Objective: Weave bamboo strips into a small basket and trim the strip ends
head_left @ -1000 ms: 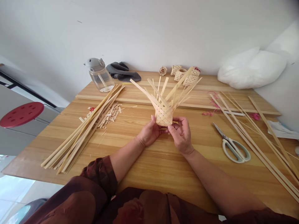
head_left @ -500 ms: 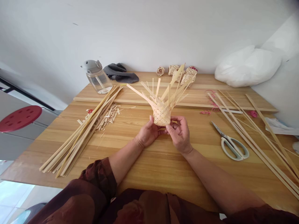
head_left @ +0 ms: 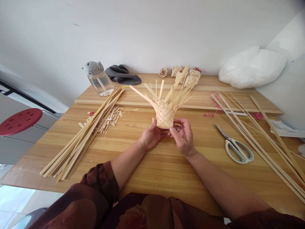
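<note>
**Item: basket (head_left: 164, 118), part-woven, held at frame centre just above the worktop (head_left: 154, 171).**

- Hands: left hand (head_left: 151, 136) cups the lower left of the basket. Right hand (head_left: 183, 136) pinches its lower right edge with thumb and fingertips. Both are closed on the piece.
- Change: against a second ago the fan of loose ends (head_left: 166, 92) sits at a slightly different angle, and the grip is the same. Over the last half second almost nothing has moved. This reads as a small turn in the fingers, the piece not set down.
- Material: thin, flat, pale strips. The body is a tight rounded cup in a diagonal chequer weave. The unwoven ends splay up and out, stiff and straight.
- Left of frame: bundle (head_left: 83, 133) of long strips lying diagonally, with short offcuts (head_left: 111, 116) beside it.
- Right of frame: scissors (head_left: 235, 149), white-handled and shut. More long strips (head_left: 262, 140) and scraps of pink string (head_left: 256, 115).
- Rear edge: clear bottle (head_left: 98, 78) with grey lid, grey cloth (head_left: 121, 74), small woven pieces (head_left: 188, 74), white bag (head_left: 252, 66).
- Far left, off the worktop: red stool (head_left: 20, 121).
</note>
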The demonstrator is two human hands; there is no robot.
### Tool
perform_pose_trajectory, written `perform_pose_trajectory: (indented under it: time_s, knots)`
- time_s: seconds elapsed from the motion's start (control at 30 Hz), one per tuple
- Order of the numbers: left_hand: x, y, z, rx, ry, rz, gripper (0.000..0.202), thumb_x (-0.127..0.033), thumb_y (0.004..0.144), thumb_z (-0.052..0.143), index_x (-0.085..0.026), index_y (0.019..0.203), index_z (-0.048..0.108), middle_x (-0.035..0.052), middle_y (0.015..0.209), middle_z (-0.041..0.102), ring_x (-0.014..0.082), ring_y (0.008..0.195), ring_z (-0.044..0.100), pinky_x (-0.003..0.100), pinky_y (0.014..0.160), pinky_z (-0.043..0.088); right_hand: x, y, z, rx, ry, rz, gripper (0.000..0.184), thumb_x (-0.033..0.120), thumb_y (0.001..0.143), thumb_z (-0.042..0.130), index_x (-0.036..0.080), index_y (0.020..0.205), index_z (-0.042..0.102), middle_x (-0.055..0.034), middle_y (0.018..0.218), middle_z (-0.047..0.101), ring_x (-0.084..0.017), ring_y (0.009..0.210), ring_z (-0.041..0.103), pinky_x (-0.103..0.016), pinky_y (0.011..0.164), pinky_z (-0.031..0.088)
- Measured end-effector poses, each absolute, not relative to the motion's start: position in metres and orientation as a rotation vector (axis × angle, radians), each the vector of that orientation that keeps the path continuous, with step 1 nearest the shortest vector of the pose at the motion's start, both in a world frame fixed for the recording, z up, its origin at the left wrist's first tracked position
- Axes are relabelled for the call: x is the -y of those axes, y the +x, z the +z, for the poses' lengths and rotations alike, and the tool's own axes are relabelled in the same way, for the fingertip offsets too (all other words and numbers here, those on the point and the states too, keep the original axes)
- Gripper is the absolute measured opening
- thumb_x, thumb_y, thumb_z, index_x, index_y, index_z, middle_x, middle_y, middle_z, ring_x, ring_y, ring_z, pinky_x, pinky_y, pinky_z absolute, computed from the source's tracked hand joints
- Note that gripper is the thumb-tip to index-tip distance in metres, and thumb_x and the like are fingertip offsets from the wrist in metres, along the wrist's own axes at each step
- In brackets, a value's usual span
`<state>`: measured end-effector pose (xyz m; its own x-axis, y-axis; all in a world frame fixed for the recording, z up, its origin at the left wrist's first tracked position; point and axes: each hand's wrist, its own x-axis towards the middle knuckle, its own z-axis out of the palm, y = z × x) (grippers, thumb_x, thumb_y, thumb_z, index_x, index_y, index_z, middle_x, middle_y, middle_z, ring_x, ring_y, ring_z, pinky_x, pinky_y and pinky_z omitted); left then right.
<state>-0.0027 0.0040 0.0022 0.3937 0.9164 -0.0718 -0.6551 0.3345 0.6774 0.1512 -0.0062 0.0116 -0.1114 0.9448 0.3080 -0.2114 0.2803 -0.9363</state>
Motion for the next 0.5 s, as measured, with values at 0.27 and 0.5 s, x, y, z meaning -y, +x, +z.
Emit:
perform_pose_trajectory:
  time_s: [0.27, 0.5]
  knots:
    - [-0.0041, -0.0032, 0.0009, -0.5, 0.625, 1.083, 0.071, -0.076, 0.091, 0.052, -0.013, 0.117, 0.072, 0.0164, 0.106, 0.077, 0.0225, 0.083, 0.069, 0.038, 0.086, 0.053, 0.0057, 0.1511, 0.0114, 1.297, -0.801, 1.154, 0.038, 0.045, 0.09, 0.076, 0.025, 0.11, 0.052, -0.0001, 0.086, 0.066, -0.015, 0.067, 0.066, -0.029, 0.056, 0.052]
    - [-0.0032, -0.0019, 0.0054, -0.497, 0.648, 1.078, 0.076, -0.078, 0.093, 0.046, -0.011, 0.116, 0.073, 0.0186, 0.111, 0.076, 0.0236, 0.085, 0.068, 0.038, 0.086, 0.052, 0.0059, 0.1509, 0.013, 1.299, -0.788, 1.148, 0.036, 0.044, 0.09, 0.076, 0.024, 0.108, 0.053, -0.0017, 0.094, 0.066, -0.014, 0.067, 0.064, -0.029, 0.058, 0.054]
